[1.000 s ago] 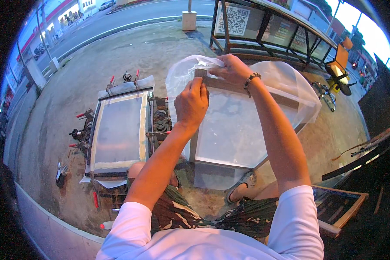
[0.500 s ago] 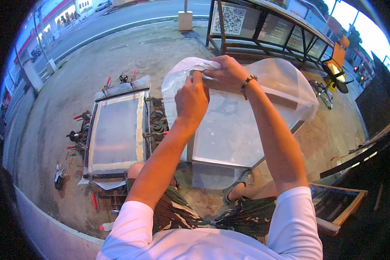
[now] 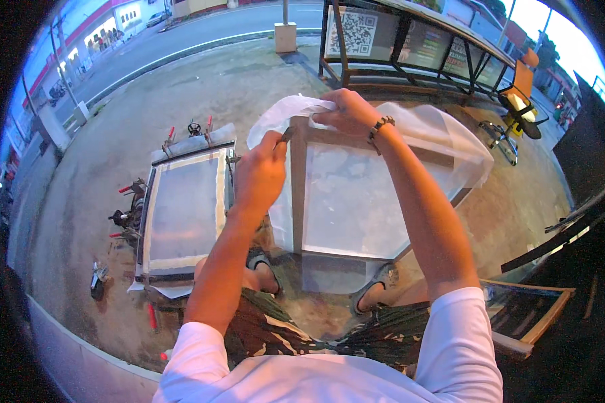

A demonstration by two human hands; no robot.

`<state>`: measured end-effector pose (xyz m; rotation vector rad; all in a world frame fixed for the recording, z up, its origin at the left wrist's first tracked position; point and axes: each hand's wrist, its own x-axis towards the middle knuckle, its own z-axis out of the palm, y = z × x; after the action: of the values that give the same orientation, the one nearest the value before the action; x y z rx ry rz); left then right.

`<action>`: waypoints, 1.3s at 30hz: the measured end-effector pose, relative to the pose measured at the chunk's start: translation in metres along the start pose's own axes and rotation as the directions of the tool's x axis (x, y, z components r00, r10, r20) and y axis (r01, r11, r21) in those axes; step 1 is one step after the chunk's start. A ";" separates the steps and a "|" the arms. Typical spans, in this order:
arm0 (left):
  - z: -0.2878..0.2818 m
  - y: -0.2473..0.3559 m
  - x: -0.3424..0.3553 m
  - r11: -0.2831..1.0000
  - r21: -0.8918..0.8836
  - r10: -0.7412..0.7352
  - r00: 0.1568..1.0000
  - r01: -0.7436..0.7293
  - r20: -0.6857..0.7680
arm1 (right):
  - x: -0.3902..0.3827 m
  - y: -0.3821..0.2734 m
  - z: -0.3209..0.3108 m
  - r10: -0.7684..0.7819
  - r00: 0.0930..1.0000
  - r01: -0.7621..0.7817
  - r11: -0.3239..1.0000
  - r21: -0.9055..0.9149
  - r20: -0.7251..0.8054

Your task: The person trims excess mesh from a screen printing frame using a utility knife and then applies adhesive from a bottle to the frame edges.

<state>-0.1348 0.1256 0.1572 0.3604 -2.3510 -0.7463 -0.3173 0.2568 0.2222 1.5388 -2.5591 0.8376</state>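
A wooden screen frame (image 3: 353, 151) with a pale panel stands upright in front of me, with translucent white mesh (image 3: 454, 131) draped over its top and sides. My right hand (image 3: 348, 114) is closed on the bunched mesh at the frame's top left corner. My left hand (image 3: 261, 173), just left of that corner, grips a small dark tool (image 3: 286, 134), too small to make out. To the left lies a taped screen (image 3: 181, 208) in a metal stretching rig with red-handled clamps around it.
An orange chair (image 3: 526, 80) stands at right, near a black metal railing (image 3: 403, 57) with signs. A wooden frame (image 3: 544, 316) lies low right. A dark hand tool (image 3: 98, 282) lies left on the concrete. A road and shopfronts are beyond.
My left hand has moved left and down from the top corner, showing the dark tool in it. My right hand stays on the mesh, which has sagged slightly at the right.
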 end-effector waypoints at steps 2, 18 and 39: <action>-0.006 -0.016 0.004 0.903 -0.334 -0.198 0.952 0.270 0.233 | 0.000 -0.004 0.000 -0.005 1.000 0.005 1.000 0.014 0.012; 0.009 0.000 -0.001 0.164 -0.776 -0.106 0.793 0.609 0.600 | -0.013 -0.023 -0.010 0.015 0.998 -0.019 0.998 0.060 0.059; 0.006 -0.001 -0.003 0.120 -0.754 -0.086 0.764 0.645 0.640 | -0.014 -0.016 -0.006 -0.011 0.997 -0.001 0.989 0.151 0.080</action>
<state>-0.1361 0.1287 0.1513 0.2065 -1.5416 -2.6513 -0.2984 0.2651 0.2300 1.6512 -2.5998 1.0111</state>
